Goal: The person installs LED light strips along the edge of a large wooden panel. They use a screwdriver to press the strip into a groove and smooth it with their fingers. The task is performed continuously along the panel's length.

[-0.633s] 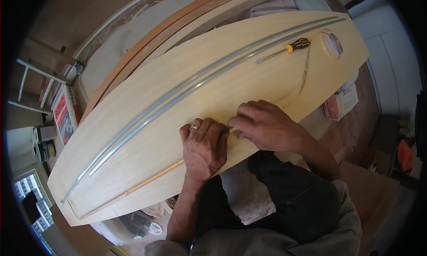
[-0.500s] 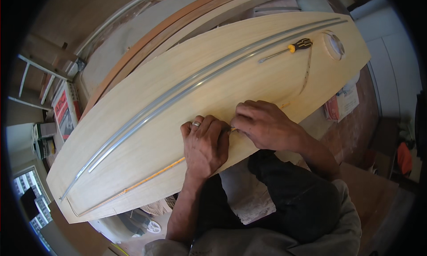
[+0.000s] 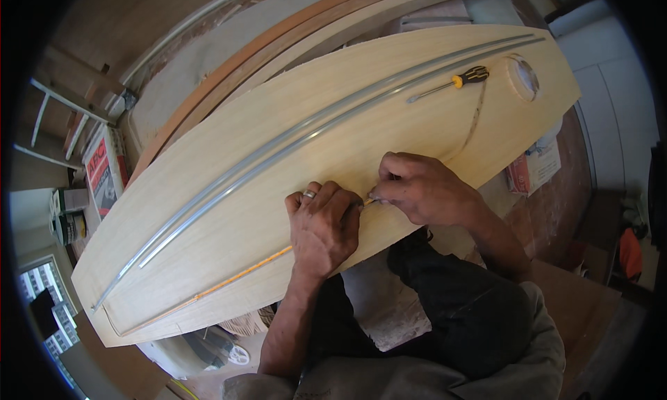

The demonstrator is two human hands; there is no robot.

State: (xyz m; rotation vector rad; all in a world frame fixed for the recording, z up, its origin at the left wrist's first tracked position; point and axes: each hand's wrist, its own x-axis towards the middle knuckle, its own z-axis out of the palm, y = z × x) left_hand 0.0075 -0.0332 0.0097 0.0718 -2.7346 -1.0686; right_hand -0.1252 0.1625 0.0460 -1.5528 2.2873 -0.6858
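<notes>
A narrow flexible strip (image 3: 240,274), orange along part of its length and much like an LED tape light, runs beside the near edge of a pale plywood board (image 3: 264,212). My left hand (image 3: 323,219), with a ring on one finger, lies over the strip with fingers curled and pinched on it. Just to its right, my right hand (image 3: 427,191) pinches the same strip between thumb and fingertips. A short yellowish piece shows between the two hands. Beyond the right hand the strip continues as a thin brown marked band, curving up toward a screwdriver (image 3: 458,82).
Two long metal channels (image 3: 264,153) lie along the board's far half. A roll of tape (image 3: 521,77) rests near its right end. Wooden planks (image 3: 229,73) stand behind. A red-and-white box (image 3: 533,167) sits on the floor at right, another printed package (image 3: 104,174) at left.
My right hand has shifted slightly right, away from the left hand, widening the gap between them. The left hand stays nearly in place, still on the strip.
</notes>
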